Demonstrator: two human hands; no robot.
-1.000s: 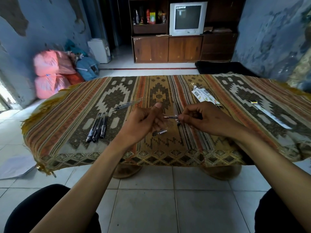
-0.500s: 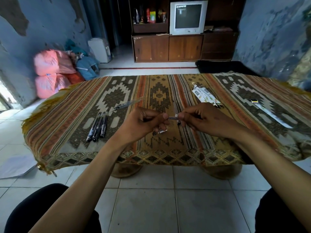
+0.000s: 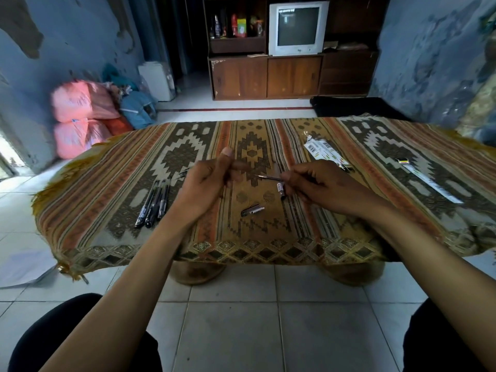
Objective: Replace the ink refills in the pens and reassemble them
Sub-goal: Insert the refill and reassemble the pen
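My right hand (image 3: pixel 319 185) pinches a thin ink refill (image 3: pixel 269 178) whose metal tip points left into the gap between my hands. My left hand (image 3: pixel 209 183) is curled with the thumb raised and its fingers are blurred. It grips a clear pen barrel, of which only a short end (image 3: pixel 184 173) shows past the knuckles. Two small dark pen pieces lie on the patterned cloth (image 3: pixel 268 232): one (image 3: pixel 280 189) just under my right fingers, the other (image 3: pixel 252 210) nearer the front edge. Several black pens (image 3: pixel 154 204) lie side by side left of my left hand.
A refill packet (image 3: pixel 326 153) lies on the cloth behind my right hand and a long narrow packet (image 3: pixel 429 181) lies at the far right. The low table's front edge hangs over a tiled floor. Bags, a cabinet and a television stand beyond.
My hands were joined at the refill tip half a second ago and have drawn apart. My left hand moved left and raised its thumb; the refill tip now stands free.
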